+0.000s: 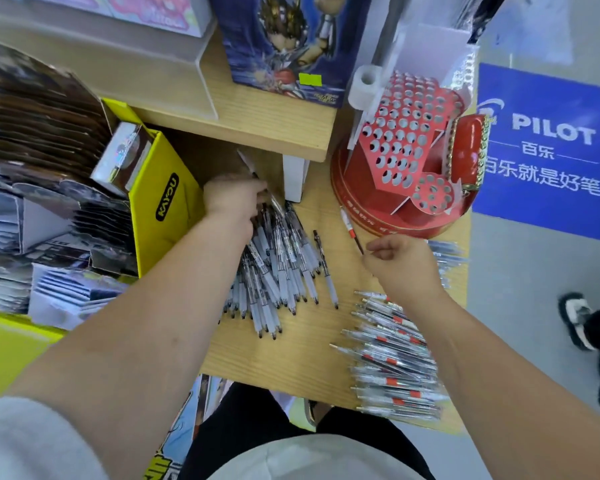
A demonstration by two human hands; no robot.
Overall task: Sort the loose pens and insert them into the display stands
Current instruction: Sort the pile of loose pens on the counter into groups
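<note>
Right hand (399, 261) pinching one red-banded pen (350, 225) by its near end. Pen's long axis running diagonally away from me, up-left, far end lying just beside base of red display stand (406, 150). Stand sitting ahead-right of grip, holes facing up and looking unfilled; right hand being nearer.

Left hand (234, 199) curling over far end of black-pen pile (278, 271); cannot tell whether gripping any.

Counting: one stand, one pen in hand, two clear piles, black at centre and red-pen pile (392, 358) near right. Pens in piles too many to count.

Grey short-sleeved top (291, 459) worn over black trousers (243, 420).
</note>
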